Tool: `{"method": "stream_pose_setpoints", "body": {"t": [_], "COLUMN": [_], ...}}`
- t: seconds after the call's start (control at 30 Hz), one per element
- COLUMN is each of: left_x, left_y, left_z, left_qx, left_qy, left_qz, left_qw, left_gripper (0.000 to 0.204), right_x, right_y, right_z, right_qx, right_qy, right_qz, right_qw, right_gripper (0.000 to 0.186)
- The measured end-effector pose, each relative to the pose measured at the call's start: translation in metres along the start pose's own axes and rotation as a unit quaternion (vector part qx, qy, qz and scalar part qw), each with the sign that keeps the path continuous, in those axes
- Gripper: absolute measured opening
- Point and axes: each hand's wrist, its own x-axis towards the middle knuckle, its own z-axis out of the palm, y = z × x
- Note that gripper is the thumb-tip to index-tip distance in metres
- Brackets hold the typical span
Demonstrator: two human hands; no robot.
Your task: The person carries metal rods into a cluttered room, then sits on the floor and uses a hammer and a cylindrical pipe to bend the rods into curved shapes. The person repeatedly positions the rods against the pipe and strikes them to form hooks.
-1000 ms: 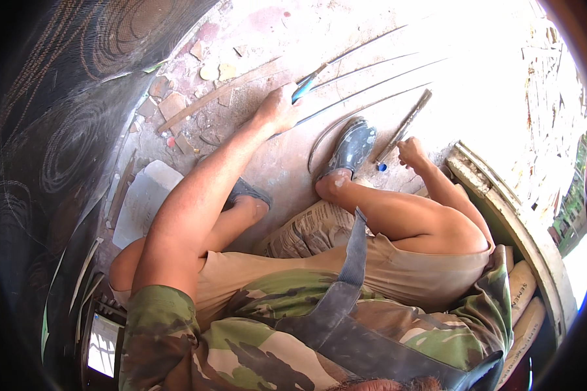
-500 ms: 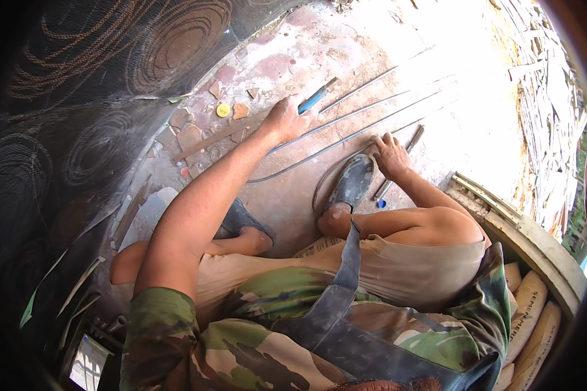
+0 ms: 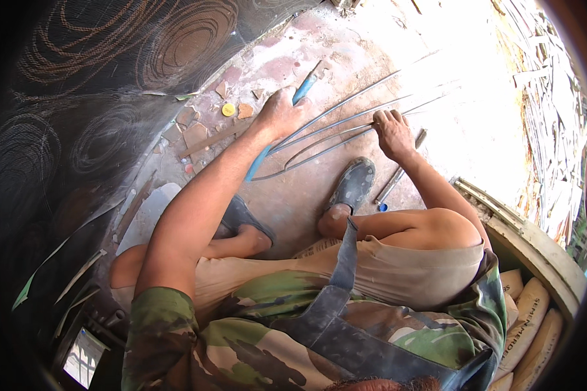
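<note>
My left hand [image 3: 282, 117] is wrapped round a long blue-handled tool [image 3: 302, 92] with a grey metal head, whose exact kind I cannot make out. The tool's head points away from me, up and to the right, and a blue part shows below the wrist. My right hand [image 3: 392, 135] is closed on a thin metal rod [image 3: 326, 139] with a bent near end, held over the floor. Several more thin metal rods [image 3: 355, 104] lie side by side between and beyond my hands.
A grey metal bar [image 3: 398, 176] lies by my right forearm, near a blue cap [image 3: 383, 207]. Broken tile pieces [image 3: 194, 135], a yellow lid [image 3: 228, 109] and a wooden strip [image 3: 215, 141] lie left. Filled sacks [image 3: 528, 319] stand behind a ledge [image 3: 535, 241] at lower right.
My right hand has risen from beside my right shoe, lifting the bent rod and bringing its near end leftward. The blue tool has tilted, its head swinging further away from me.
</note>
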Motion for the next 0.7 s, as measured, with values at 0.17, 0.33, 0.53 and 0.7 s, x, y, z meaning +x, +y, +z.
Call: {"method": "stream_pose_setpoints", "body": {"t": [0.17,0.33,0.53,0.7], "left_x": [0.004,0.012,-0.005,-0.028], "left_y": [0.038,0.025,-0.019,-0.062], "left_z": [-0.047,-0.029,0.025,0.065], "left_qx": [-0.201,-0.043,-0.105,-0.161], "left_qy": [-0.045,0.130,0.214,0.197], "left_qz": [-0.013,0.047,0.004,-0.085], "left_qw": [0.979,0.990,0.971,0.963], "left_gripper": [0.046,0.048,0.050,0.051], "right_x": [0.008,0.017,0.003,-0.006], "right_y": [-0.002,-0.021,-0.023,-0.021], "right_z": [-0.036,-0.054,-0.016,0.005], "right_qx": [0.134,0.155,0.163,0.178], "right_qy": [0.143,0.160,0.135,0.084], "right_qz": [0.000,0.036,0.042,0.051], "right_qw": [0.981,0.974,0.976,0.979], "right_gripper": [0.019,0.017,0.018,0.019]}}
